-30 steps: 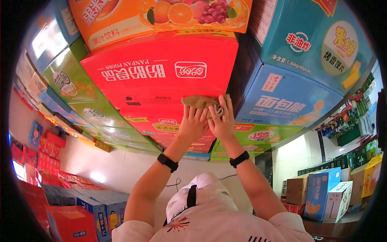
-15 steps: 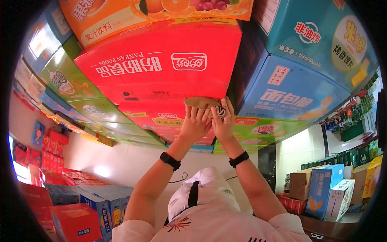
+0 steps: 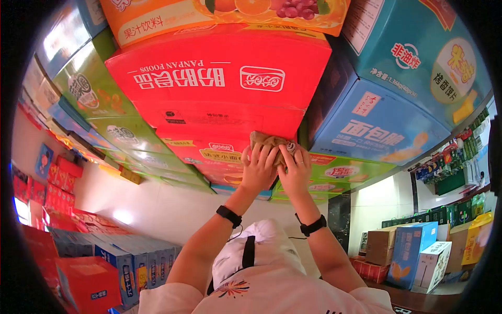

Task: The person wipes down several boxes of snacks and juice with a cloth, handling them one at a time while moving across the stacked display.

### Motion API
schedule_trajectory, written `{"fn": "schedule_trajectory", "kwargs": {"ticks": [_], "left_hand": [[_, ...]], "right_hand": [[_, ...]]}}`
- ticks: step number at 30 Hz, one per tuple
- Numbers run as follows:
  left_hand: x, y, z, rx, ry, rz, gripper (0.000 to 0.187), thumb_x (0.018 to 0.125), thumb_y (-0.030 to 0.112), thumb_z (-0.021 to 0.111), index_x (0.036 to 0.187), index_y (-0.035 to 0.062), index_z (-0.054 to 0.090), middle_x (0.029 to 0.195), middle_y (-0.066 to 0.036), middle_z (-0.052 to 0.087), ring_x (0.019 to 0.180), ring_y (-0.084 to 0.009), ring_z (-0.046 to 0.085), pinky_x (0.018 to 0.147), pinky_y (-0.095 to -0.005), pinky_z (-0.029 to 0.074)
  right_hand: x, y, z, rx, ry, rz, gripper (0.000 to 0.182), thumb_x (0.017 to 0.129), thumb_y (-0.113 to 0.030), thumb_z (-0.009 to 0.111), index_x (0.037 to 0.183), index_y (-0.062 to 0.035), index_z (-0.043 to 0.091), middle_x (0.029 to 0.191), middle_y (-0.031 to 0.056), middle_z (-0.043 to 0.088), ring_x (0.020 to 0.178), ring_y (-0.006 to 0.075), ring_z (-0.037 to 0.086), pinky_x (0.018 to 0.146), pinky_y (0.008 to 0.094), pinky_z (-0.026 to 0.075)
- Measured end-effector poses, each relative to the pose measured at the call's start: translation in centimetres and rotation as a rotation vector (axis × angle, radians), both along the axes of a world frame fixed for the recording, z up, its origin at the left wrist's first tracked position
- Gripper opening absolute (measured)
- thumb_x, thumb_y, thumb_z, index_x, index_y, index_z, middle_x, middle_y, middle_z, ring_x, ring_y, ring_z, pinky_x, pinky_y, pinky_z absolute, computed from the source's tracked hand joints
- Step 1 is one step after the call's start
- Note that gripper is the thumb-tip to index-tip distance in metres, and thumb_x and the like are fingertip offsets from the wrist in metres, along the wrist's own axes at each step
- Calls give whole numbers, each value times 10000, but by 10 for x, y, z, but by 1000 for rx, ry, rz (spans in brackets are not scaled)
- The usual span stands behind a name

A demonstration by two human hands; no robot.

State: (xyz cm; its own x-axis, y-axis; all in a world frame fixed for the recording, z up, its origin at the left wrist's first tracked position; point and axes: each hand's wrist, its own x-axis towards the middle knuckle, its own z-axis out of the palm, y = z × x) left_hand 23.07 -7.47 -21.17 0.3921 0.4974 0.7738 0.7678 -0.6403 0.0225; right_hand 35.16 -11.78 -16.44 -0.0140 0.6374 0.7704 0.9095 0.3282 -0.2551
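A crumpled brown cloth [image 3: 267, 140] with a dark-and-white patterned patch at its right end lies against the front right part of the red carton [image 3: 209, 65] stack. My left hand [image 3: 256, 166] presses it from the left, fingers bent over its lower edge. Close beside, my right hand [image 3: 297, 170] has its fingers curled on the cloth's right end, near the patterned patch. The two hands almost touch. Both wrists wear black bands. What lies under the cloth and the palms is hidden.
An orange juice-drink carton [image 3: 230, 18] rests on the red one. Blue cartons [image 3: 387, 118] stand to the right, green cartons [image 3: 125, 133] to the left. More boxes [image 3: 94, 282] are stacked on the floor at lower left, and others [image 3: 413, 256] at lower right.
The cloth was spread flatter and wider; now it is bunched up under my fingers. My fingers have bent more. The whole view has shifted slightly.
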Motion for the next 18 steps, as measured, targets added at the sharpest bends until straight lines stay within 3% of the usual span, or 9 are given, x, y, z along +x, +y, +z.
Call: {"fn": "schedule_trajectory", "kwargs": {"ticks": [3, 5, 8, 12, 14, 17, 18], "left_hand": [[-4, -5, 12, -76, -23, -7, 600, 664, 253, 634, 1223, 108, 475, 1216, -88, 461, 1213, -278, 377, 966, -504, 227], [-4, -6, 14, -76, -21, 37, 505, 733, 240, 609, 1219, 154, 497, 1194, -25, 507, 1191, -203, 427, 943, -472, 225], [-3, -5, 15, -25, -1, 62, 567, 658, 222, 629, 1204, 138, 500, 1175, -41, 508, 1180, -232, 422, 945, -493, 220], [-9, -7, 23, -82, -54, 51, 548, 662, 223, 627, 1192, 141, 512, 1176, -35, 519, 1171, -221, 438, 942, -500, 221], [-19, -7, 26, -139, -29, 123, 503, 725, 266, 623, 1204, 161, 509, 1182, -7, 519, 1181, -179, 449, 934, -486, 239], [-48, 1, 23, -149, -21, 155, 507, 709, 249, 629, 1194, 155, 514, 1176, -10, 523, 1176, -183, 455, 939, -484, 249], [-58, 4, 21, -129, -12, 163, 511, 693, 222, 633, 1185, 142, 519, 1183, -14, 527, 1170, -195, 466, 957, -486, 252]], "right_hand": [[-4, -2, 6, -25, -41, -45, 526, 601, -46, 664, 1119, -108, 600, 1020, 106, 536, 1025, 312, 502, 835, 464, 420], [-5, -3, 10, -44, -38, -60, 524, 600, -47, 663, 1117, -106, 599, 1007, 104, 539, 1019, 310, 500, 834, 462, 414], [-8, 0, 18, -76, -49, -99, 501, 594, -62, 659, 1091, -97, 602, 964, 103, 541, 996, 306, 503, 832, 447, 407], [-15, 7, 28, -126, -92, -93, 465, 587, -97, 660, 1049, -94, 602, 905, 105, 539, 947, 300, 504, 798, 444, 402], [-21, 13, 31, -163, -134, -42, 479, 591, -128, 670, 1061, -88, 586, 884, 102, 538, 896, 294, 501, 767, 436, 404], [-41, 22, 30, -167, -189, 41, 514, 584, -162, 690, 1077, -77, 575, 873, 94, 537, 885, 292, 498, 759, 430, 406], [-51, 24, 35, -175, -230, 61, 465, 633, -194, 660, 1068, -57, 568, 896, 91, 534, 872, 276, 494, 734, 413, 406]]}}
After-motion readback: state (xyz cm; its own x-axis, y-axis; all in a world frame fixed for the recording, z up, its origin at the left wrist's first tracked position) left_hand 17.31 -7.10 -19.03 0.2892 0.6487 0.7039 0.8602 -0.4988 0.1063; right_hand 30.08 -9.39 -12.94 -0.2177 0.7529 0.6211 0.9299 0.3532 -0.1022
